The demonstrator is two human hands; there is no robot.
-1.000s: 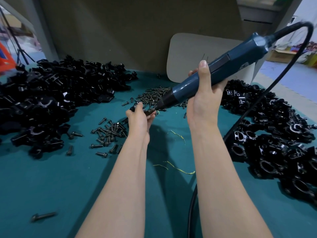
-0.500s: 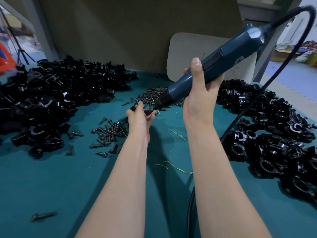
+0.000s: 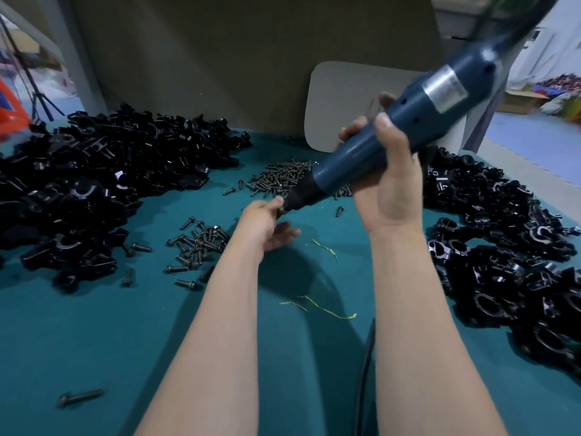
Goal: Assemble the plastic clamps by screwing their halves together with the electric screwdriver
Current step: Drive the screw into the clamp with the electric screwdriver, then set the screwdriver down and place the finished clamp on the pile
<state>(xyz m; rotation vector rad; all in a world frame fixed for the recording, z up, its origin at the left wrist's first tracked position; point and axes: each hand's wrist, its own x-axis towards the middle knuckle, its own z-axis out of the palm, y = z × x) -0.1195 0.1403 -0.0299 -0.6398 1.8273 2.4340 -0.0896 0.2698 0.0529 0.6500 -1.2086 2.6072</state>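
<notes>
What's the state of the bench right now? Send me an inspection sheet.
Surface: teal mat covering the table.
Job's things: electric screwdriver tilted, bit end down-left; black clamp parts in a left pile and a right pile; screws in a near cluster and a far heap; one stray screw front left.
Clutter: yellow threads on the mat.
Grips: right grip holds the screwdriver's body; left grip has fingertips at the bit tip, what they pinch is too small to tell.
Cables: black cable runs between the forearms.
Surroundings: brown backboard, pale rounded board in front of it, tripod far left.
</notes>
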